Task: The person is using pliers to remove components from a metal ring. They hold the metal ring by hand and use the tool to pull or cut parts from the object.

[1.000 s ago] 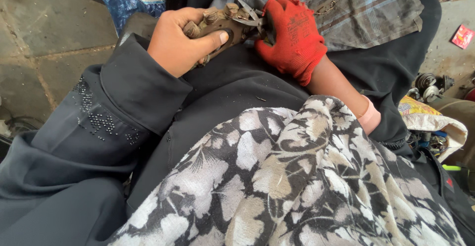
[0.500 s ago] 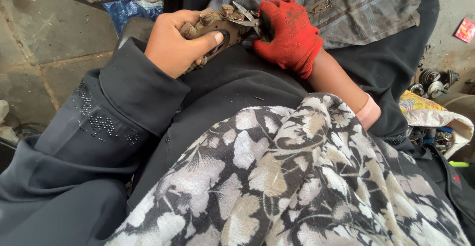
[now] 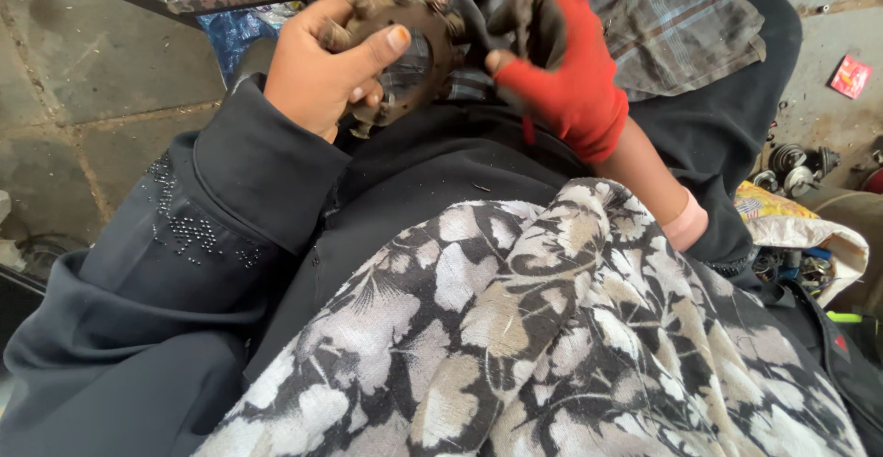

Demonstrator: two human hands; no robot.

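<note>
Far right on floor: small red square packet (image 3: 851,75).

Small red square packet (image 3: 850,76) lying flat on the concrete floor (image 3: 819,98) at far right, yellow printed wrapper (image 3: 771,205) showing under crumpled cloth below it

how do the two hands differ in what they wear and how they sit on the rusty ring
The left hand is bare, while the right hand wears a red fingerless glove. The left hand grips the rusty ring with its thumb laid across the face; the right hand pinches at the ring's edge and the grey cloth beside it. Both work over the lap.
</note>
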